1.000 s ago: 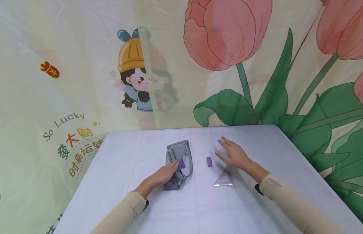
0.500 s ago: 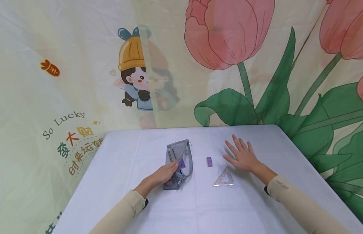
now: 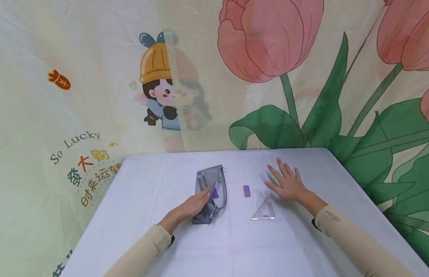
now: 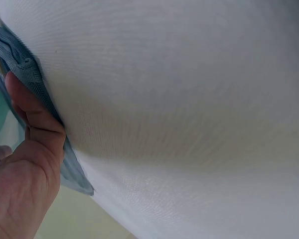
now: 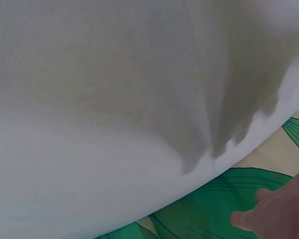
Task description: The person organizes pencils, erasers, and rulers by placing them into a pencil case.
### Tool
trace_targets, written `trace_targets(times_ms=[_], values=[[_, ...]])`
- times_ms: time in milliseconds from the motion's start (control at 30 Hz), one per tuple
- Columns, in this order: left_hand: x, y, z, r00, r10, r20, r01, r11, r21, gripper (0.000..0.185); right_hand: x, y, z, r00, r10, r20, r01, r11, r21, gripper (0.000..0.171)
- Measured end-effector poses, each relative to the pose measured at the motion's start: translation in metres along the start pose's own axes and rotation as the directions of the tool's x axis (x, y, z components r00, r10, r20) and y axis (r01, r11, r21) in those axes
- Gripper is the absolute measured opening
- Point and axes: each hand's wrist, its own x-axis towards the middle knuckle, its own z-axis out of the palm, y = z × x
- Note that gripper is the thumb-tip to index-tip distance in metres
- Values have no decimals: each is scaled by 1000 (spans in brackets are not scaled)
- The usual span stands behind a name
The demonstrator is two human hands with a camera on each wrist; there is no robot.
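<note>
A grey see-through zip pencil case lies towards the middle of the table, its zipped mouth spread. My left hand grips its side near the lower end; in the left wrist view the thumb of that hand lies along the zip edge. Slim pens or pencils and a purple piece show inside. To the right lie a small purple eraser and a clear set square. My right hand, fingers spread and holding nothing, is over the table beyond the set square.
A white cloth covers the table. Behind it hangs a printed curtain with tulips and a cartoon figure. A faint round clear outline shows around the set square. The right wrist view shows shadows on the cloth near its far edge.
My right hand has moved right, away from the eraser and set square, and its fingers have fanned out; it is nearly still over the last half second. The left hand and pencil case stay put.
</note>
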Motion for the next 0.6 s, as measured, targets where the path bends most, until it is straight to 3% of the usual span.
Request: trace_targets(times_ms=[333,600], values=[[1,3,0,1000,25,-14,-23,995,99,53,1,-1,1,1000,-5,-1,5,1000,8,79],[0,5,0,999,21,-35,-17,993,115,52,-1,-6,2,1000,-24,-1,24,999,34,79]])
